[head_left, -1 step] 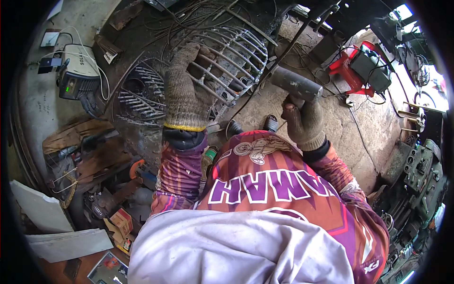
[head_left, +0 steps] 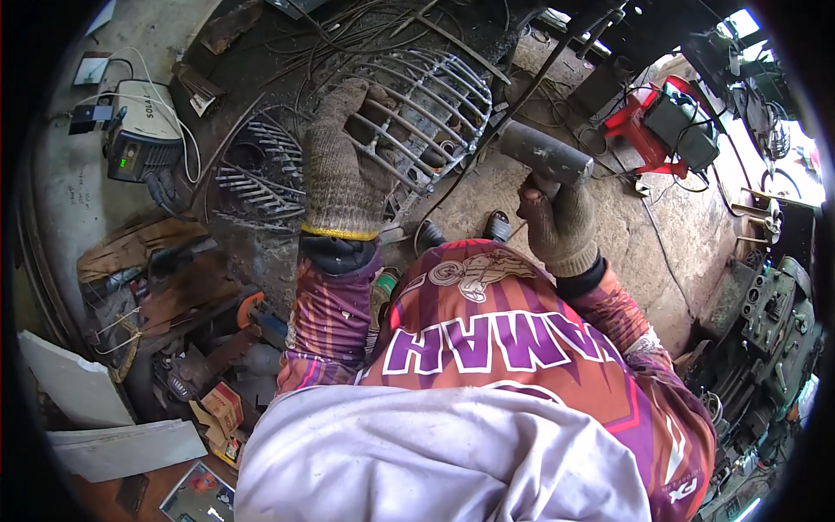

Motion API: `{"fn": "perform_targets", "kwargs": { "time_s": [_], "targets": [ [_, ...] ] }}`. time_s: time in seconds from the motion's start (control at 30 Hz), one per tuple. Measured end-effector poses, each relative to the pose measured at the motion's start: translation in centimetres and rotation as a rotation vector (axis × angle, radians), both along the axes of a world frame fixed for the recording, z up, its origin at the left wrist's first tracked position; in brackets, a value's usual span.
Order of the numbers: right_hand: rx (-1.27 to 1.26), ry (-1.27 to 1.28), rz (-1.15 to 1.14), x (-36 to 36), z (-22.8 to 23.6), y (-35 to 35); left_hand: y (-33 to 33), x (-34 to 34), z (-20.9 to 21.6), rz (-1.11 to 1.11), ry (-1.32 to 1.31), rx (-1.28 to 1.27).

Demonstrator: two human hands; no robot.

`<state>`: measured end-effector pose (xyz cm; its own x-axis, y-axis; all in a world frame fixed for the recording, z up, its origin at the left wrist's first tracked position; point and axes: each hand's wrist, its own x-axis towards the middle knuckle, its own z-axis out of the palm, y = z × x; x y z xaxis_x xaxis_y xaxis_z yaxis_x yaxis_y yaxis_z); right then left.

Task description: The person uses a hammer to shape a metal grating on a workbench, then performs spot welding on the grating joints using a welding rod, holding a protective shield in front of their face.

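Note:
A curved grille of welded metal rods is tilted up in front of me. My left hand, in a worn brown knit glove with a yellow cuff edge, grips its near left side, fingers curled around the rods. To the right, my right hand in a similar glove is closed on a hammer. The thick cylindrical hammer head is raised beside the grille, apart from it. Most of the hammer's handle is hidden by my fist. Left of my left wrist lies another slatted metal piece on the ground.
A white and black welding machine with cables stands at the left. At the right are a red plastic stool bearing a dark box, and a green machine. Loose cables and rods cover the far floor. My sandalled feet are below.

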<state>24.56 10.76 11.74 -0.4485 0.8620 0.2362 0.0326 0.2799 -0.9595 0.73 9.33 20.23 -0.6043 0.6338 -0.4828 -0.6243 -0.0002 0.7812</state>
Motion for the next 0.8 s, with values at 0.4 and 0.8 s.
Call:
{"fn": "perform_targets", "kwargs": {
  "time_s": [0.4,0.8],
  "targets": [
    [0.187,-0.195,-0.032,-1.9,-0.3,1.2,0.2,-0.4,0.0,-0.085,0.005,-0.014],
    [-0.45,0.713,0.66,0.0,0.2,3.2,0.5,-1.1,0.2,-0.064,0.039,-0.116]
  ]
}}
